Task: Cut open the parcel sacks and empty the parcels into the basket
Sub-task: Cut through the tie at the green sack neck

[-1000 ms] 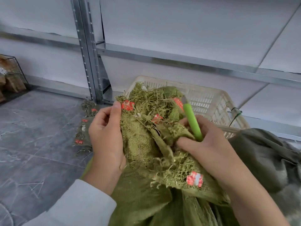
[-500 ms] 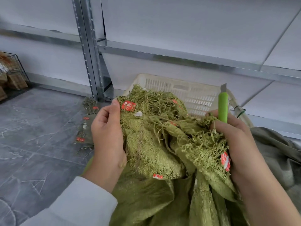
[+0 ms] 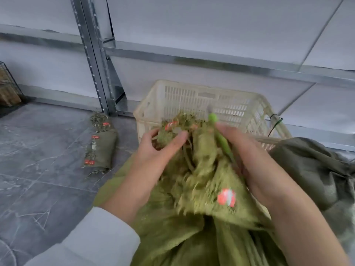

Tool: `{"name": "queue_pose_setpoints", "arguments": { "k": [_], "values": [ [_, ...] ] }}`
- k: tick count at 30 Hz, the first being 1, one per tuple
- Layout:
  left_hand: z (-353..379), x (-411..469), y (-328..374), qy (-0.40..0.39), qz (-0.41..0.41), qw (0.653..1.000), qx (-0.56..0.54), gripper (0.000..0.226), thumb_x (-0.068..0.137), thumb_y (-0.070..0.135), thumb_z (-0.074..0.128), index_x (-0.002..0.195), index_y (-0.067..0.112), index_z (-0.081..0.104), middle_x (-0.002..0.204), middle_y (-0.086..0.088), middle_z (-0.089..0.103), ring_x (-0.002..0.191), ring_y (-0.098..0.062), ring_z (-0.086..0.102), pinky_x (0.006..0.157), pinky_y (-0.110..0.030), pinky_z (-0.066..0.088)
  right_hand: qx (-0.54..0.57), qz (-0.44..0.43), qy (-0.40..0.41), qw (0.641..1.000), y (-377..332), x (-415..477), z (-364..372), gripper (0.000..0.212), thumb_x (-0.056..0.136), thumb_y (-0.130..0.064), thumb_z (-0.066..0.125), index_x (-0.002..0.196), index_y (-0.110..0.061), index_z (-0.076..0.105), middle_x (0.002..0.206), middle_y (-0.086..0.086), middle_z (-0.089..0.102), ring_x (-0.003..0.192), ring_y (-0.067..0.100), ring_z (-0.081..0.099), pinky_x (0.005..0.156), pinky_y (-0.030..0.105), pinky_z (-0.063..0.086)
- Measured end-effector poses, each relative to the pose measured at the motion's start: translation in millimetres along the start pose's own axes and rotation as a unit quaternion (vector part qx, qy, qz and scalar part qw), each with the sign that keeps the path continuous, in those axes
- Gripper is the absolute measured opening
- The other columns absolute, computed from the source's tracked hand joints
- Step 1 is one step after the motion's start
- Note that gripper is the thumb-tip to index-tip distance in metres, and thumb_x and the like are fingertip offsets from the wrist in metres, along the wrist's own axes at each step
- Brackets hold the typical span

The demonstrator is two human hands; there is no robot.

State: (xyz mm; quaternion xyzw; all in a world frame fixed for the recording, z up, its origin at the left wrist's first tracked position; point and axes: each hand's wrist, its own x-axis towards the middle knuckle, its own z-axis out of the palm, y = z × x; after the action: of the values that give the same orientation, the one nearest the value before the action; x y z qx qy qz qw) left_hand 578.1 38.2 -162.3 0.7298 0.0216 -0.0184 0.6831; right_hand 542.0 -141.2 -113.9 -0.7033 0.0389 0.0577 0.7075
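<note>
A green woven parcel sack (image 3: pixel 192 227) with a frayed mouth and red-white tags fills the lower middle, blurred by motion. My left hand (image 3: pixel 155 154) grips the frayed top edge of the sack at its left. My right hand (image 3: pixel 247 156) holds a green utility knife (image 3: pixel 221 137), blade pointing up and away, pressed against the sack's bunched mouth. A cream plastic basket (image 3: pixel 240 104) stands just behind the sack. No parcels are visible.
A cut strip of green sack (image 3: pixel 99 150) lies on the grey tiled floor at left. A dark grey-green sack (image 3: pixel 311 173) lies at right. Metal shelving (image 3: pixel 98 73) runs behind the basket. A black wire basket (image 3: pixel 7 87) stands far left.
Both hands came together over the sack's mouth and moved toward the basket. The knife tilted from upright back against the bunched fabric. The view now looks further down.
</note>
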Motion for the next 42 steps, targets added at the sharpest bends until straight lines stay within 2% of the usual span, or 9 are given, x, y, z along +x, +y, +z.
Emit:
{"name": "queue_pose_setpoints", "arguments": {
  "k": [3,9,14,18,23,28,33,38,42],
  "values": [
    [5,0,-8,-0.054,0.073,0.995,0.049,0.060,0.073,0.031,0.081,0.125,0.036,0.052,0.113,0.019,0.065,0.105,0.003,0.061,0.090,-0.025,0.048,0.057,-0.006,-0.037,0.998,-11,-5,3,0.043,0.100,-0.040,0.038,0.096,-0.008,0.066,0.071,0.003,0.055,0.040,0.009,0.036,0.036,0.020,0.030],
    [15,-2,-16,-0.083,0.132,0.987,0.029,0.060,0.077,-0.005,0.069,0.106,0.045,0.057,0.099,0.036,0.066,0.095,0.019,0.058,0.080,-0.005,0.043,0.221,-0.035,-0.089,0.970,-1,-4,30,0.025,0.098,-0.026,0.047,0.108,-0.009,0.063,0.072,0.003,0.050,0.059,0.013,0.045,0.051,0.023,0.043],
    [12,0,-25,-0.043,0.077,0.995,-0.056,0.042,0.087,0.002,0.060,0.107,0.037,0.066,0.098,0.007,0.074,0.093,-0.011,0.069,0.081,-0.037,0.055,0.181,-0.028,-0.056,0.982,25,9,43,0.025,0.098,-0.028,0.051,0.116,-0.016,0.062,0.070,0.002,0.049,0.046,0.011,0.035,0.038,0.019,0.022],
    [12,2,-27,-0.029,0.050,0.992,-0.111,0.028,0.085,0.014,0.064,0.104,0.033,0.069,0.089,-0.003,0.074,0.082,-0.022,0.069,0.079,-0.052,0.056,0.177,-0.051,-0.062,0.981,36,16,51,0.028,0.100,-0.010,0.044,0.119,-0.015,0.064,0.073,-0.001,0.052,0.048,0.008,0.033,0.040,0.017,0.022],
    [15,5,-31,-0.038,0.043,0.989,-0.139,0.031,0.093,0.008,0.055,0.106,0.032,0.069,0.078,-0.003,0.072,0.068,-0.019,0.067,0.072,-0.051,0.056,0.188,-0.070,-0.061,0.978,40,17,55,0.034,0.100,0.000,0.037,0.123,-0.011,0.061,0.077,0.000,0.051,0.051,0.008,0.035,0.044,0.018,0.024],
    [16,2,-29,-0.029,0.038,0.987,-0.156,0.037,0.093,0.009,0.052,0.096,0.041,0.071,0.075,0.001,0.073,0.055,-0.011,0.064,0.048,-0.026,0.051,0.205,-0.080,-0.077,0.973,44,16,57,0.043,0.095,0.013,0.032,0.130,-0.004,0.050,0.089,0.005,0.050,0.058,0.009,0.039,0.051,0.024,0.024],
    [17,5,-33,-0.013,0.021,0.986,-0.162,0.026,0.091,0.018,0.057,0.101,0.039,0.070,0.074,0.007,0.070,0.057,-0.008,0.062,0.048,-0.021,0.049,0.202,-0.089,-0.085,0.972,47,15,59,0.049,0.095,0.016,0.030,0.132,-0.010,0.048,0.090,0.004,0.054,0.061,0.010,0.040,0.052,0.023,0.031],
    [26,8,-36,-0.010,-0.007,0.991,-0.133,0.058,0.074,0.055,0.055,0.129,0.036,0.056,0.122,-0.004,0.066,0.113,-0.019,0.061,0.099,-0.044,0.047,0.131,-0.124,-0.070,0.981,33,15,47,0.022,0.102,-0.007,0.039,0.118,0.000,0.052,0.078,0.010,0.057,0.055,0.022,0.045,0.049,0.030,0.037],
    [47,6,-33,-0.113,0.072,0.989,-0.059,0.043,0.068,0.061,0.064,0.109,0.049,0.059,0.104,0.014,0.072,0.098,-0.007,0.068,0.084,-0.032,0.055,0.071,-0.144,0.037,0.986,16,6,15,0.012,0.101,-0.011,0.046,0.105,-0.001,0.053,0.073,0.012,0.061,0.051,0.019,0.051,0.046,0.026,0.045]
  ]
}}
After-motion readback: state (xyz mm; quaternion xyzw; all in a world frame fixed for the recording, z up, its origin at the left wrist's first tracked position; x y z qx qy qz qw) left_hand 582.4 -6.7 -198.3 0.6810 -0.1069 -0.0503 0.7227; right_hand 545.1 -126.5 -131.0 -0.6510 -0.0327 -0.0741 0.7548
